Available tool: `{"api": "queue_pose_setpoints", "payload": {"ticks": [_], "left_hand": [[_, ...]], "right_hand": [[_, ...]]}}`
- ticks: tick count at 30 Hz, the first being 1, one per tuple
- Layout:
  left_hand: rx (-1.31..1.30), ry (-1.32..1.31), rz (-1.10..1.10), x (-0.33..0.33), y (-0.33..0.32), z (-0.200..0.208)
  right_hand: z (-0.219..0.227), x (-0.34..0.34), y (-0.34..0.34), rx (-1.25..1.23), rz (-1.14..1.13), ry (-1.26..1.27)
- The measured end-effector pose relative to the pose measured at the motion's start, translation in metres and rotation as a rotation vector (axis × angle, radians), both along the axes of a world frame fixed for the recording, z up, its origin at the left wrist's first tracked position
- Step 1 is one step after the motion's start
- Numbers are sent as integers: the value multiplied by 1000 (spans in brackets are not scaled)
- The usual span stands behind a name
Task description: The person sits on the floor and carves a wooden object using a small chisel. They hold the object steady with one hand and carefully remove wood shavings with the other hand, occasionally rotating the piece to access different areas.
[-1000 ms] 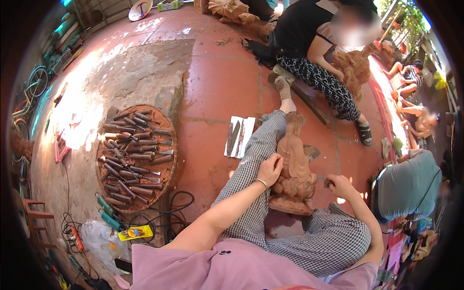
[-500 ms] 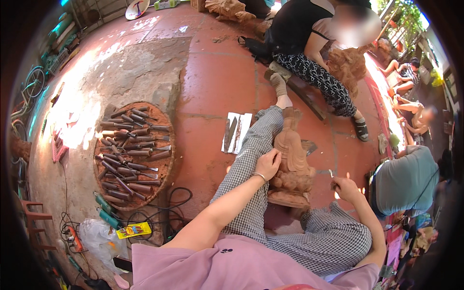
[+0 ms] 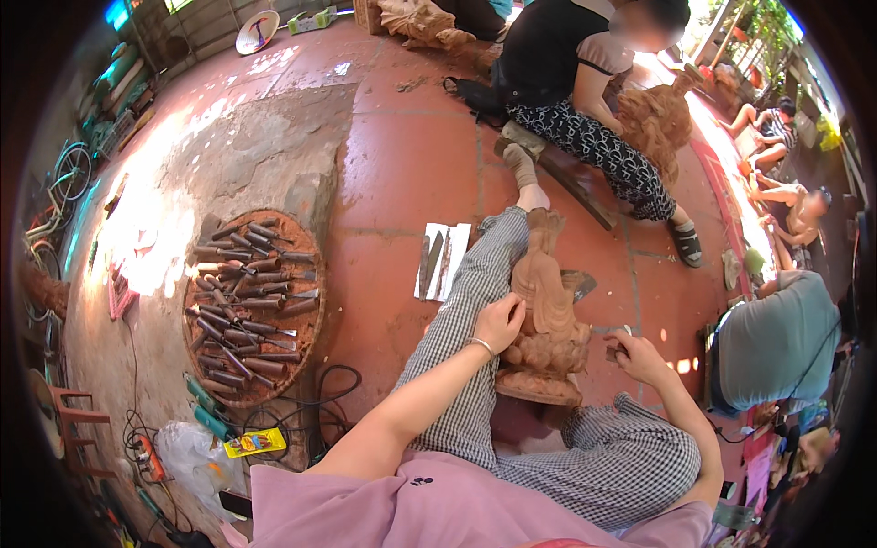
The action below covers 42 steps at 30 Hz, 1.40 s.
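A carved reddish-brown wooden statue point(image 3: 544, 288) of a robed figure on a rounded base stands between my legs. My left hand point(image 3: 500, 321) is closed against its left side, fingers curled at the carved edge; the fingertips are partly hidden. Off to the statue's right, apart from it, my right hand point(image 3: 639, 358) pinches a small thin piece with a pale tip and a brown part, too small to name. Beyond my left leg, flat dark blades point(image 3: 432, 265) lie on white paper point(image 3: 459, 239).
To the left, a round tray point(image 3: 319, 320) holds several wooden-handled chisels point(image 3: 265, 290). Black cables point(image 3: 343, 376), green power tools point(image 3: 210, 422) and a plastic bag point(image 3: 196, 466) lie nearer. Ahead, a co-worker point(image 3: 557, 73) sits by another carving point(image 3: 656, 123). A grey-shirted person point(image 3: 776, 342) is at right.
My right hand has shifted slightly left and down, turning so that more of the small piece shows. My left hand stays at the statue's side. The whole view has shifted slightly.
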<state>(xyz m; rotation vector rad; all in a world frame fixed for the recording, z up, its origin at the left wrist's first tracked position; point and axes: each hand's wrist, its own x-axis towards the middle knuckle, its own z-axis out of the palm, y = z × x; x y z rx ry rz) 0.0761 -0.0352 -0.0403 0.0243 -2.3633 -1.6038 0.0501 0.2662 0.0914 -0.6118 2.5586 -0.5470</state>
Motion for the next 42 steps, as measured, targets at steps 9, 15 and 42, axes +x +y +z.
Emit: {"api": "queue_pose_setpoints", "payload": {"ticks": [9, 15, 42], "left_hand": [[133, -77, 41, -10, 7, 15], [128, 77, 70, -51, 5, 25], [601, -96, 194, -143, 24, -48]], "right_hand": [[-14, -18, -7, -74, -27, -253], [23, -36, -21, -27, 15, -330], [-82, -47, -54, -577, -526, -478]]}}
